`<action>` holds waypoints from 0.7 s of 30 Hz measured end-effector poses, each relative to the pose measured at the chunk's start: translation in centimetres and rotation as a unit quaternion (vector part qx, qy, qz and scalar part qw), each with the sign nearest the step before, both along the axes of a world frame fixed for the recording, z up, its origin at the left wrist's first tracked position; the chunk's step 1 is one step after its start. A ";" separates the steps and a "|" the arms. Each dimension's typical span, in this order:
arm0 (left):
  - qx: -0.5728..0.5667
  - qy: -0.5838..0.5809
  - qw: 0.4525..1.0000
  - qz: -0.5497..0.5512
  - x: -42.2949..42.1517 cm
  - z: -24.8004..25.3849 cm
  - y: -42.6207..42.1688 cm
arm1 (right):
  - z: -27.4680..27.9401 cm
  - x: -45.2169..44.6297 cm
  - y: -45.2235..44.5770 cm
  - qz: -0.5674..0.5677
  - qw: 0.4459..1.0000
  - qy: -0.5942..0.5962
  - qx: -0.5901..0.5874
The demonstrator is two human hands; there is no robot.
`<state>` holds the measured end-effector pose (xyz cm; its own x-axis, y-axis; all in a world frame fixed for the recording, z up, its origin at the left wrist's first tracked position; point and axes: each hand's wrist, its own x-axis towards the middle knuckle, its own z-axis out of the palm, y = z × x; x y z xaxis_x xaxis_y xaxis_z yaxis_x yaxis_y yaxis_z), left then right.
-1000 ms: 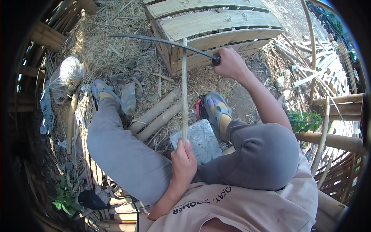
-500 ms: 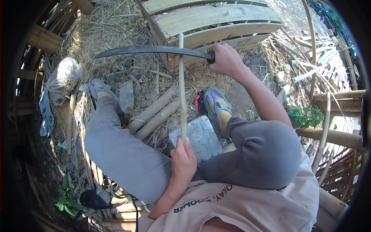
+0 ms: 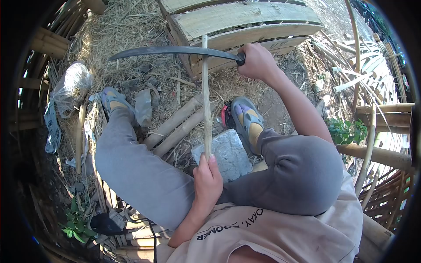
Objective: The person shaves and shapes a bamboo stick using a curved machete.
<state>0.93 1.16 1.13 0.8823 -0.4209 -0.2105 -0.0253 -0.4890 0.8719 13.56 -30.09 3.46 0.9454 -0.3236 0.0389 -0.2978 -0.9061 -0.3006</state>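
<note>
My left hand (image 3: 208, 182) is wrapped round the lower end of a long, pale wooden stick (image 3: 206, 109), which points away from me. My right hand (image 3: 258, 63) grips the black handle of a long curved blade (image 3: 164, 50). The blade reaches leftward and crosses the stick near its far end; whether the two touch is hard to tell. Below the stick's lower part, between my legs, lies a grey stone block (image 3: 228, 155).
A slatted wooden crate (image 3: 245, 24) stands beyond the blade. Two bamboo poles (image 3: 180, 127) lie on the straw-strewn ground by my feet. A clear plastic bag (image 3: 75, 85) is at the left. Bamboo rails (image 3: 377, 155) and a leafy plant (image 3: 346, 131) are at the right.
From one second ago, the blade's tip has moved left and nearer to me, and its flat side shows more. Since half a second ago, blade and right hand have shifted slightly away from me.
</note>
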 end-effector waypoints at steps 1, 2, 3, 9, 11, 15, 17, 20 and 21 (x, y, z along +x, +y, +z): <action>-0.003 0.002 1.000 0.002 0.1 0.1 0.0 | -0.1 0.3 -0.3 -0.023 1.000 0.013 0.017; -0.004 -0.005 1.000 0.000 0.2 0.0 0.0 | -0.1 0.6 -0.4 -0.046 0.998 0.024 0.033; -0.004 -0.011 1.000 -0.001 0.1 -0.2 0.0 | -0.4 0.5 -0.5 -0.039 0.999 0.014 0.025; -0.009 0.001 1.000 -0.001 0.1 -0.1 0.0 | -0.1 -1.0 0.7 0.004 1.000 0.004 -0.008; -0.005 0.003 1.000 0.001 0.1 0.1 0.0 | 0.1 -1.1 0.6 0.015 0.999 -0.006 -0.034; 0.001 0.004 1.000 0.009 0.0 0.2 -0.1 | -0.6 -0.5 0.1 -0.015 0.998 -0.021 -0.049; 0.002 0.003 1.000 0.009 0.1 0.1 0.0 | -0.5 -0.7 0.0 -0.005 0.998 -0.016 -0.057; 0.001 -0.006 1.000 0.005 0.2 0.0 0.1 | 0.6 -1.3 0.8 0.030 0.998 0.005 -0.056; 0.000 -0.008 1.000 0.005 0.1 0.0 0.0 | 1.2 -1.5 1.1 0.044 0.997 0.015 -0.055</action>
<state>1.01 1.21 1.11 0.8895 -0.4128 -0.1960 -0.0348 -0.4888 0.8717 12.02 -29.00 4.66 0.9711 -0.2354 0.0401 -0.2239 -0.9559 -0.1898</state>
